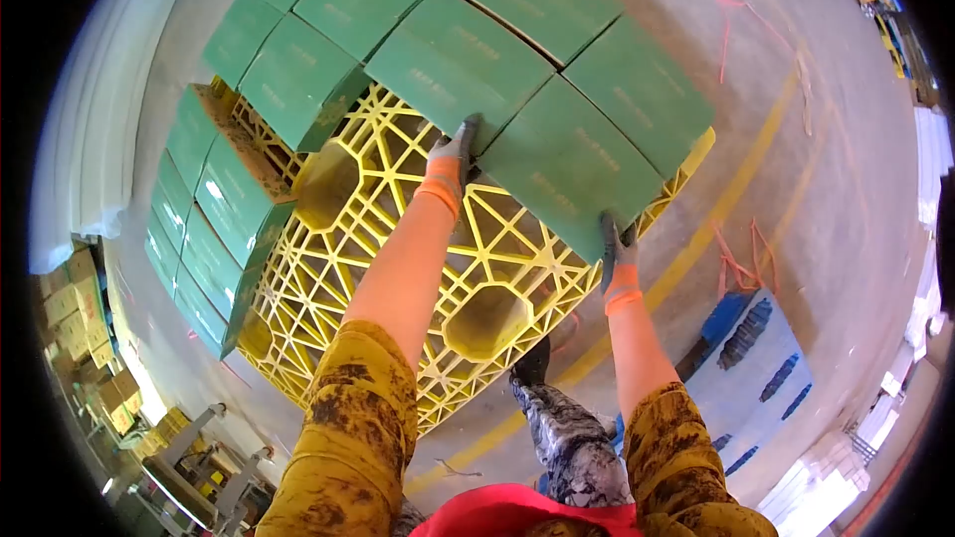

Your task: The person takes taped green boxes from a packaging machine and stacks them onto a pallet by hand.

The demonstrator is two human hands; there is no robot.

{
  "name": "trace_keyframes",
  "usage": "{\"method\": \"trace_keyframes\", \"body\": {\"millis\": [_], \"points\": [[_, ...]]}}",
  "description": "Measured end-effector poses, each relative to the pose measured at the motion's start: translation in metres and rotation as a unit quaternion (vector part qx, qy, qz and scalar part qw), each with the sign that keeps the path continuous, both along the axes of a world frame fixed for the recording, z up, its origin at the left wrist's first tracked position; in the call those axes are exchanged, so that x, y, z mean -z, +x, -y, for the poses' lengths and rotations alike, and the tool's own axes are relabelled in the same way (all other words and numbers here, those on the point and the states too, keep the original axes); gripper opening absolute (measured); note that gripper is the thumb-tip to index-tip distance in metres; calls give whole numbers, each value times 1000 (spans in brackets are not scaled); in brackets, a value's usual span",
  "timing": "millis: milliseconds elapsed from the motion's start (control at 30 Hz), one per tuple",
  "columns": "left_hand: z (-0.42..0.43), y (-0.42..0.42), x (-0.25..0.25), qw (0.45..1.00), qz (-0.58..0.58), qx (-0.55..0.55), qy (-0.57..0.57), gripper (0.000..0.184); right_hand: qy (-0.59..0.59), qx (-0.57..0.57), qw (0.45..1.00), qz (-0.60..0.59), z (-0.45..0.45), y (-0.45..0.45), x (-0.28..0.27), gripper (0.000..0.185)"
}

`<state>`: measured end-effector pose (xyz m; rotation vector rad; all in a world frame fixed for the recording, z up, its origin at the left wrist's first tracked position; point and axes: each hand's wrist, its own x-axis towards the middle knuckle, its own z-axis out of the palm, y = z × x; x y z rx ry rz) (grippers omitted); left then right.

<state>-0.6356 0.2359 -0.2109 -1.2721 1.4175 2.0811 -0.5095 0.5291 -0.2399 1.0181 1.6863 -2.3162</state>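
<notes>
A green box with faint print on its top lies at the near end of a layer of green boxes on a yellow plastic pallet. At its left corner is my left hand, in a grey glove with an orange cuff, fingers pressed against the side. My right hand, gloved alike, grips the near right corner. Between them the two hands hold this box; the fingertips under its edges are partly hidden. Behind it, another green box sits close to my left fingertips.
More green boxes stand stacked at the left beside a brown wooden edge. A blue-and-white slab lies on the floor at the right, near loose pink straps. A yellow line crosses the floor. Equipment stands at lower left.
</notes>
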Motion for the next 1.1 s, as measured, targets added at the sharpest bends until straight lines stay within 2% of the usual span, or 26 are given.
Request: {"method": "trace_keyframes", "body": {"millis": [33,67,100,133,167,233,267,300,333,367,400,433,500,533,567,633,700,767,867,933,1100], "points": [[2,1,11,1000,-2,13,-15,64,8,13,1000,-12,6,-4,-7,55],[-5,9,0,999,8,-16,-50,66,66,-19,998,-5,1,-4,3,55],[-2,23,22,996,-39,-44,-72,68,73,-15,997,-2,1,-3,-5,55],[9,50,73,993,-101,-2,-64,66,79,-14,997,0,4,1,-16,54],[3,82,7,994,-80,-35,-67,59,84,-14,996,1,8,5,-26,53],[17,174,2,985,-70,70,-143,53,267,-48,961,-55,13,25,-38,50],[19,237,8,995,-85,-40,-31,55,267,-53,960,-59,22,40,-50,48],[34,301,10,997,-77,-27,-9,58,260,-64,961,-64,40,55,-63,47],[55,350,-28,999,-11,-12,-36,59,179,-98,979,-6,64,75,-84,47],[83,382,-92,994,55,-22,-89,58,96,-142,983,61,92,100,-105,47],[106,446,-92,984,115,-98,-93,54,68,-173,974,132,120,125,-115,48],[132,507,-103,961,95,-252,-66,50,46,-209,955,205,154,153,-119,49],[200,639,-125,922,90,-293,-239,39,-7,-321,920,224,243,225,-123,53],[241,690,-161,882,101,-360,-286,39,-29,-370,900,230,288,264,-125,55],[285,729,-206,839,107,-422,-327,39,-124,-401,882,215,333,304,-132,59],[365,791,-301,682,14,-583,-441,37,-112,-519,821,208,474,380,-191,62],[445,880,-363,580,-61,-603,-545,39,-156,-605,765,155,606,456,-265,64],[515,938,-431,514,-40,-678,-525,43,-152,-651,735,116,708,535,-301,68],[605,1043,-476,495,-71,-717,-486,49,-202,-687,694,79,833,625,-377,73],[665,1091,-492,473,-94,-775,-409,47,-210,-710,669,62,896,671,-413,74],[738,1163,-497,453,-156,-823,-307,48,-192,-738,645,47,973,732,-477,76]]}}
